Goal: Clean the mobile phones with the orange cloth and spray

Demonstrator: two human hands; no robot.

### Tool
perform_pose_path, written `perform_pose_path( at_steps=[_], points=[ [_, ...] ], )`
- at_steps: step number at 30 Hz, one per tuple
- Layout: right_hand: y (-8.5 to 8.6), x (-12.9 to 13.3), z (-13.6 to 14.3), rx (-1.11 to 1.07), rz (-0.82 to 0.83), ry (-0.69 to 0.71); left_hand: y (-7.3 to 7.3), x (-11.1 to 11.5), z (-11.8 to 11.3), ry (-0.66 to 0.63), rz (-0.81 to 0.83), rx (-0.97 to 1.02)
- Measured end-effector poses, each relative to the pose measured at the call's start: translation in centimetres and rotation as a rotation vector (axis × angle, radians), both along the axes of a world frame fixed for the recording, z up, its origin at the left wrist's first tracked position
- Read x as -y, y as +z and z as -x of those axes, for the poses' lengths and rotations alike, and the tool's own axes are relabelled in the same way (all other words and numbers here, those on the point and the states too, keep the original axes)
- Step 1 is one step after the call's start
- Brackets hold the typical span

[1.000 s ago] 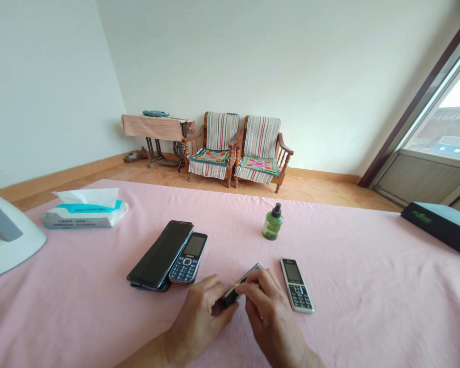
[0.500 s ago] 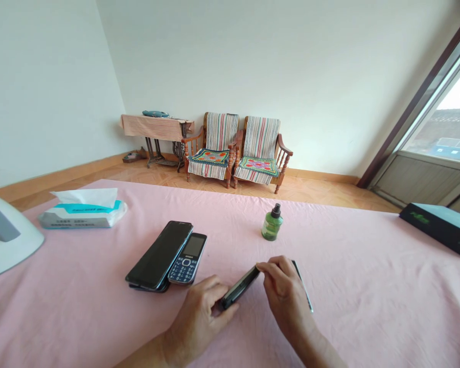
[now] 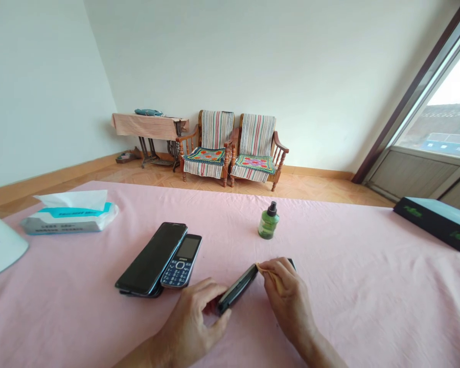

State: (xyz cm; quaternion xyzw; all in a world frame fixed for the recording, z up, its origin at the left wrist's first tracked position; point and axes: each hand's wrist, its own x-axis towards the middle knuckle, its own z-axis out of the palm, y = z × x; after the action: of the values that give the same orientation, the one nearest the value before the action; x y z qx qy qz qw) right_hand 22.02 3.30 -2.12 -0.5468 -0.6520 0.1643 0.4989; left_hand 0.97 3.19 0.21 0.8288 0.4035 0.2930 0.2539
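A dark, slim phone-like device (image 3: 237,289) is tilted on its edge between my hands. My left hand (image 3: 195,319) grips its near end between thumb and fingers. Pinched in my right hand (image 3: 287,291) is a small yellowish cloth (image 3: 276,281), which touches the device's far end. Behind my right hand the dark corner of another flat object (image 3: 292,263) shows; the rest is hidden. Left of the hands, a black smartphone (image 3: 153,258) rests on another dark one, and a keypad phone (image 3: 181,261) leans beside them.
On the pink cloth (image 3: 329,245) stand a green spray bottle (image 3: 269,222), a tissue pack (image 3: 71,217) at left and a black box (image 3: 437,222) at right. A white rounded object (image 3: 2,250) lies at the left edge. Two chairs (image 3: 255,148) stand beyond.
The view has shifted slightly to the right. My right hand has turned a little, so the yellowish cloth shows more and the flat object behind it shows less.
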Motion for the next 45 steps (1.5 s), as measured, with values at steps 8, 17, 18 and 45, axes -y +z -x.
perform_pose_path(
  at_steps=[8, 17, 18, 45],
  points=[
    [-0.3, -0.1, 0.4, -0.012, -0.012, 0.079, -0.6, 0.3, -0.5, -0.063, 0.077, 0.102],
    [0.2, 1.2, 2.3, 0.074, -0.077, 0.195, -0.4, 0.2, -0.3, -0.021, 0.041, 0.048],
    [0.2, 0.9, 2.0, 0.078, -0.081, 0.166, -0.3, 0.2, -0.3, -0.029, 0.031, 0.042],
    [0.1, -0.2, 1.0, 0.162, -0.071, 0.020, -0.2, 0.2, -0.4, -0.036, -0.003, 0.033]
  ],
)
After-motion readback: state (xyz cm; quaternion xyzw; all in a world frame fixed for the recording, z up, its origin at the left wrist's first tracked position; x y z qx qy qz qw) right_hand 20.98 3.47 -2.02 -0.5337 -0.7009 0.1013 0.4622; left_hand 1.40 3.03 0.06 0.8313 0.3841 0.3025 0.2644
